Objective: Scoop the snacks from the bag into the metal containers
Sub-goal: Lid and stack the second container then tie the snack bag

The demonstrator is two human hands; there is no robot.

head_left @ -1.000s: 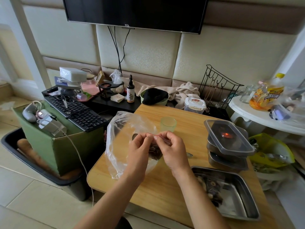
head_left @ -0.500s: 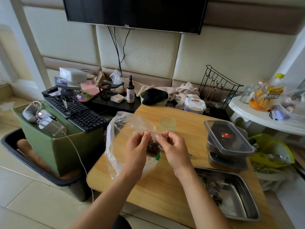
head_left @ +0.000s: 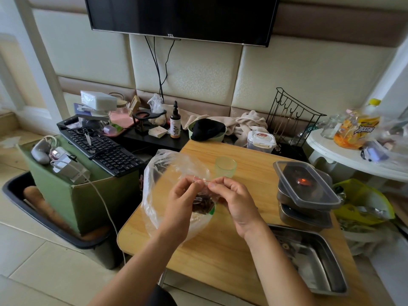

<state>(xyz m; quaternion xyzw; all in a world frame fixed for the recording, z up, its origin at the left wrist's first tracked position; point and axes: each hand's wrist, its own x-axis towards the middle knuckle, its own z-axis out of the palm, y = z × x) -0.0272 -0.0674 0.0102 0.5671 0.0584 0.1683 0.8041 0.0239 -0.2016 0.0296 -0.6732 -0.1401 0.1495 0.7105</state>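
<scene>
— What have I got hold of?
— Over the middle of the table, my left hand and right hand each pinch the red-striped mouth of the pouch. The snacks hang inside it.
— Which step?
— Opening it, I'd judge. Next I must part the seal, then carry the snacks to the tray at the table's near right corner.
</scene>
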